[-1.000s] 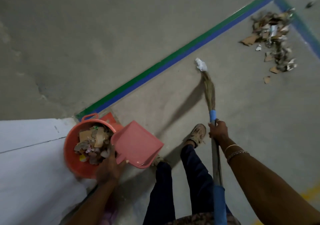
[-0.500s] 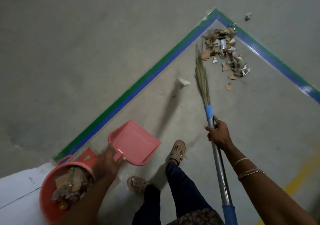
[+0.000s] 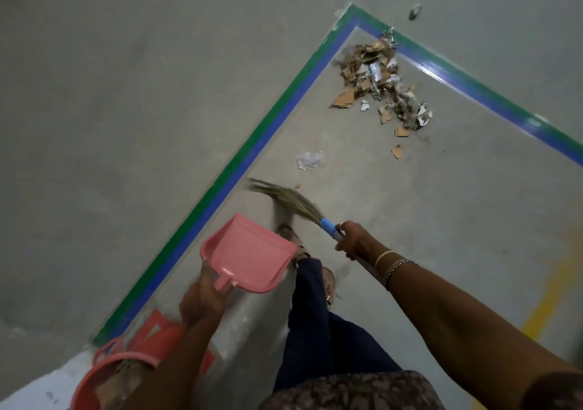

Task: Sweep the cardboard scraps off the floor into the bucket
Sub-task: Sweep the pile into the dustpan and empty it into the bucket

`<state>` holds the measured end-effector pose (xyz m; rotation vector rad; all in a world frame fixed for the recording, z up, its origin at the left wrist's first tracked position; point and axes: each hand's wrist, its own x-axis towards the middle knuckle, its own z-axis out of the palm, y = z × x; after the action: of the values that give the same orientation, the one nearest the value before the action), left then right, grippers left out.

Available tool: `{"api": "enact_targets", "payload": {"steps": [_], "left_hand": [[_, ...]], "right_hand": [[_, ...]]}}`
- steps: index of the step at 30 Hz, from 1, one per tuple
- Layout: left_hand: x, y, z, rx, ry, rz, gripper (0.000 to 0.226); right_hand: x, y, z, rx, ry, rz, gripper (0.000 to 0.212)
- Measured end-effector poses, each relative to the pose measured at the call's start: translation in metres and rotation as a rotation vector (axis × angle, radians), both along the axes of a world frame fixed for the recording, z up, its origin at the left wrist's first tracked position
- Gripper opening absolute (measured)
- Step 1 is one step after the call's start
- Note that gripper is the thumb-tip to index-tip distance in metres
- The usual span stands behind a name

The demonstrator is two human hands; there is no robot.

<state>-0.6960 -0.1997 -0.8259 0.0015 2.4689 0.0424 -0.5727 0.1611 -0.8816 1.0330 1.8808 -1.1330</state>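
Note:
A pile of cardboard scraps (image 3: 377, 77) lies in the taped corner of the concrete floor, with a few loose bits trailing toward me. A crumpled white scrap (image 3: 309, 160) lies apart, nearer. My right hand (image 3: 353, 240) grips the broom (image 3: 285, 196) just behind its blue collar; the bristles point left, well short of the pile. My left hand (image 3: 202, 299) holds the handle of the pink dustpan (image 3: 247, 253), which looks empty. The orange bucket (image 3: 94, 375) sits at the bottom left, partly behind my left arm, with scraps inside.
Green and blue tape (image 3: 252, 154) marks a corner on the floor. One small scrap (image 3: 415, 11) lies outside the tape. A white surface (image 3: 34, 390) borders the bucket at the lower left. A yellow line (image 3: 545, 302) runs at the right. My sandalled feet (image 3: 293, 239) stand between dustpan and broom.
The view has moved toward the corner, so the bucket slid to the bottom left. The broom swung from pointing ahead to pointing left. The dustpan came away from the bucket.

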Motion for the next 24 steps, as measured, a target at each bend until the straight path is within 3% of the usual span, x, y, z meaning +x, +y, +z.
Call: {"api": "enact_targets", "payload": {"steps": [4, 8, 13, 18, 24], "left_hand": [[-0.022, 0.029, -0.004, 0.032, -0.03, -0.033, 0.091], [-0.047, 0.058, -0.002, 0.034, -0.035, -0.066, 0.089], [-0.09, 0.103, -0.004, 0.008, -0.054, -0.164, 0.091], [-0.122, 0.137, -0.011, -0.036, -0.053, -0.253, 0.09], [-0.132, 0.178, -0.01, -0.128, -0.014, -0.397, 0.091]], "right_hand": [[0.0, 0.038, -0.017, 0.146, -0.041, -0.204, 0.043], [0.008, 0.084, -0.008, 0.26, -0.027, -0.304, 0.06], [0.018, 0.135, 0.021, 0.314, 0.033, -0.262, 0.061], [0.026, 0.141, 0.046, 0.134, 0.06, -0.093, 0.066], [0.034, 0.13, 0.019, -0.1, -0.106, 0.064, 0.039]]}}
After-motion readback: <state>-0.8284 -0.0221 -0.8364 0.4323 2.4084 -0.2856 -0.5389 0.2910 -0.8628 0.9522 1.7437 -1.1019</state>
